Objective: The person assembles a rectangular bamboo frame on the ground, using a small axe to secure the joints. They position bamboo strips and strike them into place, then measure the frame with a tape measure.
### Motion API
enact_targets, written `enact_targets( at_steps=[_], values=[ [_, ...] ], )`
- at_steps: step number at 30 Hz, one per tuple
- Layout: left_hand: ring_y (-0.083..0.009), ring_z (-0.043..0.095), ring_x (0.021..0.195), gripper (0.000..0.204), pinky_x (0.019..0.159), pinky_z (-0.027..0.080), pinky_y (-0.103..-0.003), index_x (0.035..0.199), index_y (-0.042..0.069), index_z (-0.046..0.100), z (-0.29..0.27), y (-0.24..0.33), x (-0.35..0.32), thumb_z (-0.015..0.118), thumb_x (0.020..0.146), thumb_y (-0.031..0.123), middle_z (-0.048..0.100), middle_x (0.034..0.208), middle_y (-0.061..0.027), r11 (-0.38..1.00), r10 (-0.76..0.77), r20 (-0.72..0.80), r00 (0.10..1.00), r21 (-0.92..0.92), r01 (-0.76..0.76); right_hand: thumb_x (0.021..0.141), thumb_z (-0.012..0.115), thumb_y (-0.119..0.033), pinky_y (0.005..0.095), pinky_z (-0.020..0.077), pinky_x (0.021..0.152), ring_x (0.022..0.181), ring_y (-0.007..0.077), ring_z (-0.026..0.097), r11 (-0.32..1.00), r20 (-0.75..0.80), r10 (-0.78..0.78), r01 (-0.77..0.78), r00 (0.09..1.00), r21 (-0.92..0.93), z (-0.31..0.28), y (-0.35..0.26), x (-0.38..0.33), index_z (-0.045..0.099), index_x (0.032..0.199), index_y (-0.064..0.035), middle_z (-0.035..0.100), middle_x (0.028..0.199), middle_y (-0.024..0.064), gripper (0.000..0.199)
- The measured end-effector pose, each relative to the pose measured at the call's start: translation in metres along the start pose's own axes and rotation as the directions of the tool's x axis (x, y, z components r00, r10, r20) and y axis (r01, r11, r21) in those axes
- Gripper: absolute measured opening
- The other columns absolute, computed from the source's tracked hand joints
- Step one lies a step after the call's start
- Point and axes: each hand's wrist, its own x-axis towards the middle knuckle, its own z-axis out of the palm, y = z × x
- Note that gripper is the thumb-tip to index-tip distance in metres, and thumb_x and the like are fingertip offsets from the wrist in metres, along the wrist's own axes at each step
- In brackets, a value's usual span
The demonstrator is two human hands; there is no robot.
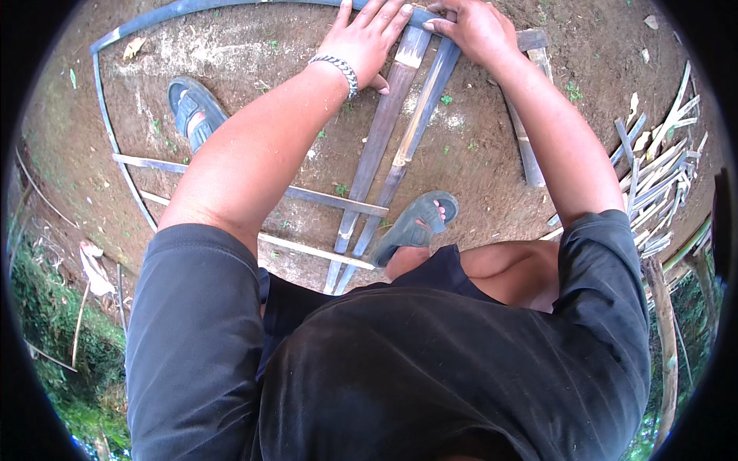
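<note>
Head view: reaches forward over bare brown soil (pixel 477 169). Lays the left hand (pixel 365 37) palm down, partly cut off by the top edge, at the curved dark strip (pixel 165 12), with fingers slightly apart and thumb at the edge of the long brown slat (pixel 384 123). Wears a chain bracelet (pixel 342 70) on that wrist. Brings the right hand (pixel 483 32) to the same strip, just beside the slat's upper end, with fingers bent; cannot tell whether clamped on the strip or only touching. Has the brown slat running from the hands back toward the body, near a narrower slat (pixel 408 146), both crossed by two thin strips (pixel 330 198). Keeps the right sandal (pixel 419 221) just beside the narrower slat. Has split sticks (pixel 667 180) heaped at the right.
</note>
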Motion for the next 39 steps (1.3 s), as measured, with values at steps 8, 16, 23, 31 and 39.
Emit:
enact_targets(
  at_steps=[8,16,23,31,39],
  values=[
    [-0.0332,0.012,0.158,0.136,0.125,0.021,-0.056,0.162,0.003,0.015,0.002,-0.001,0.003,0.091,0.060,0.050,0.014,0.171,-0.0154,1.000,-0.005,-0.006,1.000,-0.022,0.005,0.083,0.078,-0.039,0.0441,0.0543,0.096,0.107,0.0313,0.070,1.000,0.019,-0.001,0.001,1.000,0.005,-0.004,0.002,-0.001,0.077,0.113,-0.0220,0.075,0.111,0.0090,0.034],
    [-0.0262,0.016,0.157,0.140,0.126,0.019,-0.057,0.165,0.015,0.013,0.052,-0.007,0.010,0.091,0.055,0.053,0.018,0.170,-0.0047,0.998,-0.025,-0.219,0.975,0.057,0.038,0.084,0.077,-0.050,0.0414,0.0552,0.090,0.098,0.0218,0.072,0.999,0.016,-0.020,0.020,1.000,-0.027,0.015,0.012,0.003,0.074,0.121,-0.0268,0.075,0.100,0.0016,0.043],
    [-0.0272,0.016,0.157,0.140,0.126,0.020,-0.057,0.165,0.014,0.012,0.049,-0.006,0.010,0.089,0.056,0.056,0.018,0.170,-0.0053,0.993,-0.020,-0.202,0.979,0.110,0.043,0.086,0.076,-0.047,0.0419,0.0545,0.091,0.100,0.0246,0.071,0.996,0.010,-0.063,0.063,0.998,-0.060,0.015,0.014,0.002,0.073,0.119,-0.0239,0.073,0.103,0.0033,0.040],
    [-0.0275,0.015,0.158,0.140,0.125,0.020,-0.058,0.165,0.013,0.012,0.048,-0.006,0.008,0.089,0.056,0.058,0.017,0.170,-0.0054,0.993,-0.015,-0.213,0.977,0.111,0.039,0.087,0.075,-0.048,0.0434,0.0537,0.092,0.103,0.0257,0.070,0.991,-0.005,-0.095,0.094,0.995,-0.090,0.022,0.021,0.006,0.072,0.117,-0.0218,0.073,0.106,0.0040,0.040],
    [-0.0274,0.014,0.158,0.141,0.125,0.019,-0.059,0.165,0.013,0.013,0.049,-0.006,0.008,0.089,0.056,0.059,0.017,0.170,-0.0055,0.993,-0.017,-0.214,0.977,0.108,0.041,0.093,0.070,-0.046,0.0445,0.0527,0.097,0.108,0.0277,0.071,0.988,0.025,-0.097,0.099,0.995,-0.122,0.015,0.016,0.004,0.072,0.116,-0.0177,0.075,0.106,0.0082,0.036]
  ],
)
